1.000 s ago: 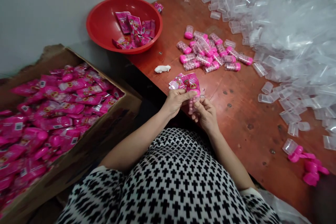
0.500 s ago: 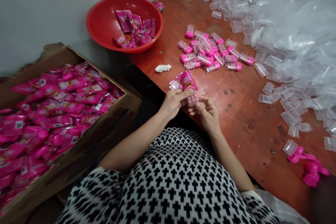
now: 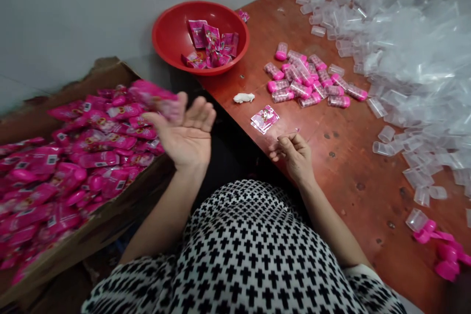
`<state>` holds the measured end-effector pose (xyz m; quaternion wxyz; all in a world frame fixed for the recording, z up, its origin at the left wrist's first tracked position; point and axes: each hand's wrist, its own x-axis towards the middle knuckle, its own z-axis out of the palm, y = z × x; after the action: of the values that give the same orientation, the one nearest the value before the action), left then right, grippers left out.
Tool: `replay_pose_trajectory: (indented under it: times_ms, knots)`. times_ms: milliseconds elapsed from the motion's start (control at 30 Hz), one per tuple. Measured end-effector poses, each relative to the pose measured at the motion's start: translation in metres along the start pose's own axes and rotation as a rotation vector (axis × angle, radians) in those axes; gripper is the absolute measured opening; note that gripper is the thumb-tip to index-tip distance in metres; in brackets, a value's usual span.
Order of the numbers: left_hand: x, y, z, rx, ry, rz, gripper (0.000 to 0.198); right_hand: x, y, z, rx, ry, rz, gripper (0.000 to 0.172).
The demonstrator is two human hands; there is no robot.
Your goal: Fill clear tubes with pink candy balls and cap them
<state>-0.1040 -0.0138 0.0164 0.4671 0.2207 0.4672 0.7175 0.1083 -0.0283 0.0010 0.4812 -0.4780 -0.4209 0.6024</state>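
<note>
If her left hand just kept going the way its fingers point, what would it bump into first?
The left hand is open, fingers aimed up and away toward the red bowl. Past a blurred pink packet at its fingertips, the bowl looks first in line, though depth is unclear.

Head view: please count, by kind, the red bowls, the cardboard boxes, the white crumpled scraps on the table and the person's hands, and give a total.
Red bowl: 1
Cardboard box: 1
White crumpled scrap: 1
Hands: 2, the left hand and the right hand
Total: 5
</note>
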Motion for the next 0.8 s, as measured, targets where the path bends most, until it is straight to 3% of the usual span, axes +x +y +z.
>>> replay_pose_trajectory:
  times_ms: [67,133,300,433,600,700,800]
  knots:
    - [0.02,0.0,-0.013,0.161,0.045,0.089,0.051,0.0,-0.001,-0.002,-0.036,0.01,0.012,0.026]
    - [0.041,-0.016,-0.014,0.342,-0.035,0.16,0.054,-0.001,-0.001,-0.003,-0.059,0.02,0.023,0.025]
    - [0.096,-0.076,0.017,0.897,-0.342,0.427,0.042,-0.004,0.001,-0.006,-0.1,0.032,0.039,0.024]
    - [0.117,-0.1,0.032,1.071,-0.399,0.49,0.022,-0.006,0.002,-0.014,-0.12,0.067,0.039,0.023]
    - [0.095,-0.095,0.033,1.081,-0.366,0.552,0.029,-0.006,0.001,-0.024,-0.127,0.086,0.034,0.024]
    - [0.067,-0.09,0.032,1.056,-0.532,0.603,0.039,-0.006,0.001,-0.026,-0.123,0.086,0.034,0.024]
    - [0.049,-0.095,0.033,1.009,-0.701,0.573,0.031,-0.008,0.001,-0.027,-0.124,0.088,0.032,0.024]
